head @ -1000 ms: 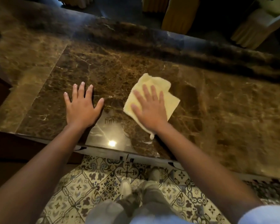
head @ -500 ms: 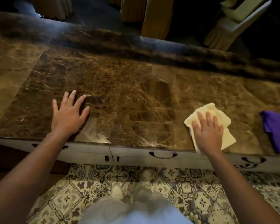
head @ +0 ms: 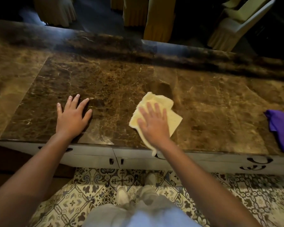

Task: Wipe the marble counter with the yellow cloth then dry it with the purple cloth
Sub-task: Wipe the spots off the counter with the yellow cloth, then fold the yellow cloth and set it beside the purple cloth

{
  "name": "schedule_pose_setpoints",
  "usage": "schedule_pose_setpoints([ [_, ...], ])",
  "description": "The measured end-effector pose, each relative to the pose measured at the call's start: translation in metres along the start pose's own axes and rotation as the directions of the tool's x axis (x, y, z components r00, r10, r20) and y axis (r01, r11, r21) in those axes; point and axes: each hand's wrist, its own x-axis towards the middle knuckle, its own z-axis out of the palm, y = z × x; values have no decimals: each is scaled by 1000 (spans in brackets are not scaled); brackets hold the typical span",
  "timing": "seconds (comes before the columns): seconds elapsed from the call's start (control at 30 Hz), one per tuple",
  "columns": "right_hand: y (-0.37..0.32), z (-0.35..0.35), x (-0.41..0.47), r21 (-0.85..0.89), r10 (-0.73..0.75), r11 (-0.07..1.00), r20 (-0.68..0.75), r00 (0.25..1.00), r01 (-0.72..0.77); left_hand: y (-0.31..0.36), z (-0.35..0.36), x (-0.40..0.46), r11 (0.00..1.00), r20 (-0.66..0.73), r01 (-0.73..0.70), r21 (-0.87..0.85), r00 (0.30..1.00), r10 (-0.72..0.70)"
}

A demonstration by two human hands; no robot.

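The brown marble counter fills the middle of the view. My right hand lies flat, fingers spread, pressing the yellow cloth onto the counter near its front edge; a corner of the cloth hangs over the edge. My left hand rests palm down on bare marble to the left, holding nothing. The purple cloth lies crumpled on the counter at the far right, apart from both hands.
White drawer fronts with dark handles run below the counter's front edge. Patterned floor tiles and my shoes are underneath. Covered chairs stand beyond the raised dark back ledge.
My right hand swept the yellow cloth out to the right and has now slid it back left toward the middle. The left hand stayed planted. The purple cloth came into view.
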Motion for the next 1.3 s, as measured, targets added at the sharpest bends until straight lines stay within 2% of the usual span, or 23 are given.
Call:
schedule_pose_setpoints([
  [0.1, -43, 16, -34, -11, -74, 997, 11, 997, 74, -1, 0, -4, 1000, -12, -7, -27, 1000, 6],
  [0.2, -58, 13, -51, 17, -55, 998, 24, 998, 54, 0, -1, -19, 998, -46, -15, -62, 999, 12],
  [0.37, -16, -27, -27, 119, 181, 979, -111, 977, -167, 9, -5, -61, 997, -53, 4, -83, 999, -9],
  [0.47, 18, -39, -7, 40, 222, 974, -22, 975, -221, 26, -6, -90, 996, -38, 64, -57, 997, -67],
  [0.53, 24, -32, -7, -23, 176, 984, 57, 983, -175, 40, -6, -113, 992, -40, 96, -87, 994, -100],
  [0.6, 21, -20, -14, -51, 138, 990, 77, 987, -135, 54, 0, -134, 989, -42, 99, -106, 994, -104],
  [0.7, 16, -9, -21, -74, 131, 988, -24, 991, -133, 64, 9, -159, 989, -39, 97, -107, 994, -102],
  [0.8, 9, -11, -22, -91, 119, 986, -179, 977, -136, 72, 14, -173, 975, -149, 72, -210, 983, -104],
  [0.83, 6, -12, -23, -73, 121, 988, -194, 973, -137, 78, 14, -177, 967, -140, 65, -247, 985, -102],
  [0.9, -1, -15, -25, -7, 148, 988, -166, 975, -151, 93, 16, -180, 936, 31, 97, -337, 995, -92],
  [0.97, -7, -19, -27, 47, 204, 979, -69, 977, -201, 106, 20, -175, 818, 329, 262, -512, 940, -95],
  [1.03, -10, -26, -31, 170, 242, 952, 88, 966, -254, 116, 20, -166, 556, 622, 536, -636, 782, -42],
  [1.07, -11, -30, -34, 306, 243, 908, 171, 955, -286, 120, 20, -162, 439, 685, 617, -653, 728, -3],
  [1.1, -12, -34, -39, 455, 228, 833, 238, 944, -316, 124, 20, -158, 352, 701, 652, -671, 713, 15],
  [1.17, -17, -43, -52, 668, 160, 661, 319, 934, -341, 129, 19, -151, 233, 667, 646, -727, 745, 14],
  [1.23, -21, -48, -66, 806, 67, 476, 366, 928, -353, 132, 17, -148, 168, 627, 617, -769, 779, 11],
  [1.3, -23, -52, -80, 885, -22, 323, 361, 932, -335, 131, 16, -147, 149, 609, 602, -784, 793, 1],
])
